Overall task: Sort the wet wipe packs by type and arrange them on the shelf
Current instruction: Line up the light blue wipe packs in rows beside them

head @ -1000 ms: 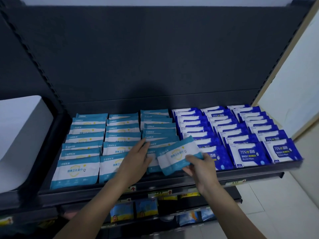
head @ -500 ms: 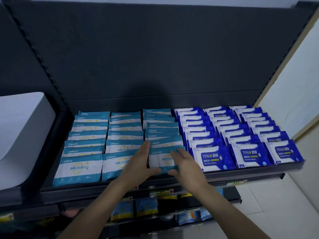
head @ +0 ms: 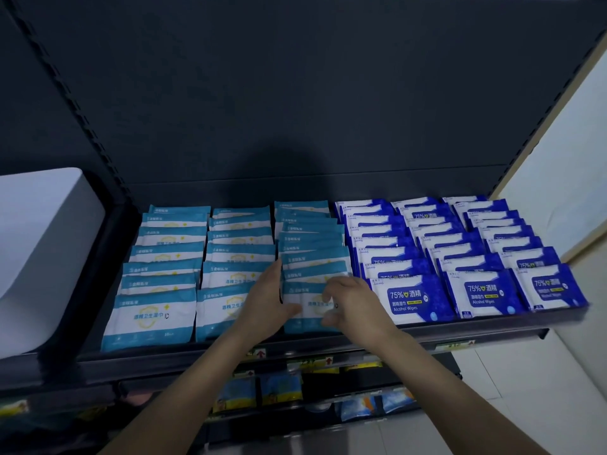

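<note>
Where the arms cross the shelf (head: 460, 327) lip, the left hand (head: 266, 307) lies with straight fingers along the left side of the front light-blue pack (head: 305, 323), thumb on its face. The right hand (head: 354, 303) pinches its right edge with bent fingers. That pack stands first in the third row of light-blue packs (head: 308, 238). Beside them, dark-blue packs (head: 460, 244) fill the rows on the right. A dark wall (head: 295, 93) stands behind.
</note>
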Available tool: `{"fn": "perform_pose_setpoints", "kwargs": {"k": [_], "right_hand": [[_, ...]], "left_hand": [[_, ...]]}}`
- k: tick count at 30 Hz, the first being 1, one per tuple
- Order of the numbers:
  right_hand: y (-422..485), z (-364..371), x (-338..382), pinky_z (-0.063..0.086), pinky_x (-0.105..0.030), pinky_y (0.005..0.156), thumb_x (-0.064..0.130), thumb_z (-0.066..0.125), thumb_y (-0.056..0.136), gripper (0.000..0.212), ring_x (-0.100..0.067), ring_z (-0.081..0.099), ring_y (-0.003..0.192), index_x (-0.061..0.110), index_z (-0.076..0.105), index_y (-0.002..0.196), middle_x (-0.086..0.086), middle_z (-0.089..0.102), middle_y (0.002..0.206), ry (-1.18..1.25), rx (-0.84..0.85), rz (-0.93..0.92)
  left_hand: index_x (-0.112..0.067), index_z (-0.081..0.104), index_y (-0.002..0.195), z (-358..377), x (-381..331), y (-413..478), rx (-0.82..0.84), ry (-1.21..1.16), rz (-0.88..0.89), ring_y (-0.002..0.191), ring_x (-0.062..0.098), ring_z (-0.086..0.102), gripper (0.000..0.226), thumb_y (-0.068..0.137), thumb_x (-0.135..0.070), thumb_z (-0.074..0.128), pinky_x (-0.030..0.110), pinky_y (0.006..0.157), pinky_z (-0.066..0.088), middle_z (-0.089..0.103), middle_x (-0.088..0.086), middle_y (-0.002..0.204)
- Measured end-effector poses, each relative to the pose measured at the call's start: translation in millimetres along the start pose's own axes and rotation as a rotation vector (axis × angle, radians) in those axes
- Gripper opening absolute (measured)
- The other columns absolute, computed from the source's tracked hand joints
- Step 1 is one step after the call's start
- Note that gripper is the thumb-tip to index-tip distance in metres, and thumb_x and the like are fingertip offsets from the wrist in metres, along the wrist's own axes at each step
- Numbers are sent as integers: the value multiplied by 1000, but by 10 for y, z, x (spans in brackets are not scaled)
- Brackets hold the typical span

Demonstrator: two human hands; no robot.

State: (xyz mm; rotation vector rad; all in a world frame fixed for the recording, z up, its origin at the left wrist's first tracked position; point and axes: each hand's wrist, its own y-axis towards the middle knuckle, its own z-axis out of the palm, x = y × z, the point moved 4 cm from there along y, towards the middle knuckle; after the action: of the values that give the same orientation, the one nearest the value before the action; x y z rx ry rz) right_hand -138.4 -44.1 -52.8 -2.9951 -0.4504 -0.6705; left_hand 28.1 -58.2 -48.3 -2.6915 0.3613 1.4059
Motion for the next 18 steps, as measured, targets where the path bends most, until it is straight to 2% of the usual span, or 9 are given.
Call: {"fn": "perform_pose_setpoints", "kwargs": {"k": [3,6,8,10,13,16,18], "right_hand": [[91,-25,31,39,-32,101,32,78,73,60,-24,41,125,11,55,125,-6,49,132,-16,-10,-45],[170,33,40,26,-42,115,39,74,78,85,-26,18,144,10,32,146,-11,23,155,-74,109,-80],[180,55,28,18,-43,119,39,70,83,88,-26,6,148,9,21,150,-11,9,160,-109,171,-72],[195,33,32,11,-39,121,38,67,85,87,-25,3,148,8,19,151,-12,7,160,-136,163,-93],[211,-21,61,11,-36,121,37,67,85,84,-27,9,148,6,24,150,-14,13,159,-157,132,-146],[250,-96,66,32,-38,113,38,70,83,71,-29,34,136,5,43,139,-15,35,148,-111,116,-196],[342,-219,36,42,-34,102,40,65,87,57,-23,47,122,8,50,133,-9,47,136,22,72,-146]], "left_hand": [[-39,35,124,25,-34,66,-21,-77,-44,105,2,52,64,82,-7,70,3,73,41,52,-16,116],[-40,34,127,47,-78,143,-59,-168,-85,101,-4,50,59,88,-8,64,7,79,40,50,-22,112],[-41,31,130,93,-84,190,-30,-226,-105,109,1,50,61,90,-5,59,13,89,40,51,-16,121],[-38,31,134,146,-83,220,-11,-239,-109,115,6,49,62,90,-2,55,13,89,39,50,-9,128],[-37,37,129,105,-74,261,-54,-240,-112,110,6,52,57,90,2,50,8,81,40,53,-8,124],[-29,48,127,-79,-122,353,-128,-131,-42,105,6,53,47,92,2,46,2,76,41,57,-8,118],[-19,49,130,-219,-164,459,-162,-14,10,102,4,47,40,94,0,46,-4,75,34,51,-12,118]]}}
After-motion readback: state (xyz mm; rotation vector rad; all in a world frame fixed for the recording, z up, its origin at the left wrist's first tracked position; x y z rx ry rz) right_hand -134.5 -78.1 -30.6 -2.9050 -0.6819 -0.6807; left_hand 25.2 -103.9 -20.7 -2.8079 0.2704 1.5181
